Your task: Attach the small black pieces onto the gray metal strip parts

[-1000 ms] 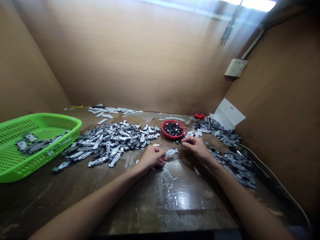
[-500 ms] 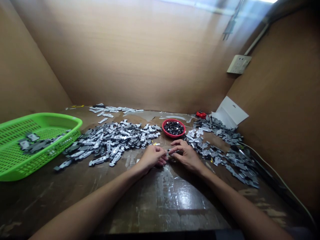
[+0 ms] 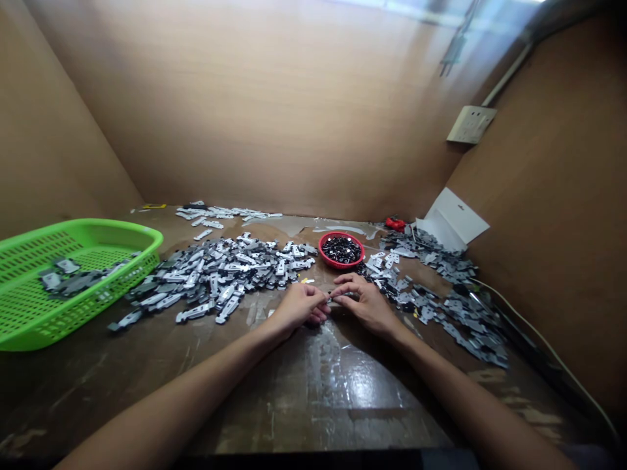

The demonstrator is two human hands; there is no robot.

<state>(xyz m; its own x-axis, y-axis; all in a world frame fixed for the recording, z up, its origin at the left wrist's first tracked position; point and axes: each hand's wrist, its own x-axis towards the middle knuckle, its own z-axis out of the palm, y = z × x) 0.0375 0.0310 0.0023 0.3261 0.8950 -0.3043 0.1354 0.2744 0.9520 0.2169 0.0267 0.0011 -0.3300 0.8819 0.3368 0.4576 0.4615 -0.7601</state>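
Head cam: our left hand (image 3: 300, 305) and right hand (image 3: 366, 305) are together, pinching a small metal strip (image 3: 343, 295). Red bowl (image 3: 341, 265) sits just beyond.

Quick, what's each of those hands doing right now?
Left hand: closed, pinching a thin grey metal part at its fingertips.
Right hand: closed, pinching the other end of that part.

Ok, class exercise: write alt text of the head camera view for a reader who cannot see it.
A left hand and a right hand pinch a small grey metal piece between their fingertips over a worn wooden bench. Heaps of similar pieces lie on both sides, near a red bowl of small black parts, with a green plastic basket at far left.
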